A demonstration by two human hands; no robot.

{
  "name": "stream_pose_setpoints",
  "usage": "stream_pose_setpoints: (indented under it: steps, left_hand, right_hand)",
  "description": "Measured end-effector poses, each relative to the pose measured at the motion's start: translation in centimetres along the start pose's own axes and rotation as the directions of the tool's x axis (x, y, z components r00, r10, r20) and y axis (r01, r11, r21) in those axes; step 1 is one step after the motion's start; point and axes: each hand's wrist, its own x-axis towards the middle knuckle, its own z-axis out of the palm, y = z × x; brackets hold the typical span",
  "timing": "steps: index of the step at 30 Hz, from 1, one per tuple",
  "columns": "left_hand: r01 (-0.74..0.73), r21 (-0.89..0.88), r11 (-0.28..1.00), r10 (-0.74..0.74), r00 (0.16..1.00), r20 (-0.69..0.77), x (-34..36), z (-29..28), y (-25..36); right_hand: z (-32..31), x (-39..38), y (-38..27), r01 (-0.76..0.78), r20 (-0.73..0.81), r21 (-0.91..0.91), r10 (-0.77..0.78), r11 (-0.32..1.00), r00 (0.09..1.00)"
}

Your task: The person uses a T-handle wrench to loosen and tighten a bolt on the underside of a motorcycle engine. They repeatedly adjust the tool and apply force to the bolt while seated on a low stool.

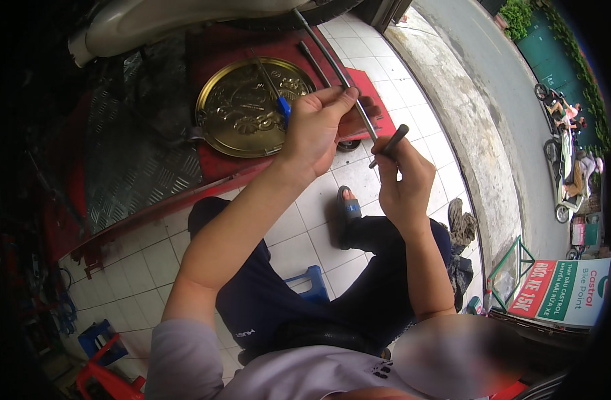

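A long, thin metal rod (325, 50) slants from beside the wheel at the top down to my right hand. Pinched between thumb and fingers, its middle part is in my left hand (315, 127). My right hand (405, 177) is closed round a short dark bar (398, 138) that lies across the rod's lower end; whether the two are joined I cannot tell. Behind my left hand, a round gold tray (235, 100) with raised patterns rests on a red platform (205, 50). A thin tool with a blue handle (283, 108) lies over the tray, partly hidden by my hand.
Beyond the platform are a pale vehicle part (139, 27) and a black tyre (299, 19). Metal tread plate (145, 160) covers the platform's left. A second metal rod (313, 63) lies near its right edge. A blue stool (312, 285) stands below my legs. Motorbikes (565, 170) show on the street.
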Motion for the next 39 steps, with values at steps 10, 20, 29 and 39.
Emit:
stream_pose_setpoints:
  steps: [10,20,29,39]
  left_hand:
    - [0.010,0.015,1.000,-0.010,1.000,0.005,-0.04,-0.27,0.06]
    - [0.002,0.047,0.999,-0.002,1.000,0.008,0.03,-0.26,0.01]
    - [0.020,0.077,0.997,-0.020,1.000,0.001,0.01,-0.26,0.41]
    - [0.055,-0.025,0.998,-0.055,0.998,-0.007,0.28,-0.03,0.79]
  right_hand:
    - [-0.10,0.18,0.05,-0.002,-0.021,-0.027,0.001,1.000,1.000]
    - [-0.27,-0.25,0.17,-0.010,0.008,-0.053,0.010,0.999,1.000]
    - [0.23,-0.14,0.27,0.045,-0.053,-0.063,-0.048,0.997,0.997]
    - [0.04,0.39,0.69,0.173,-0.060,-0.165,-0.185,0.971,0.981]
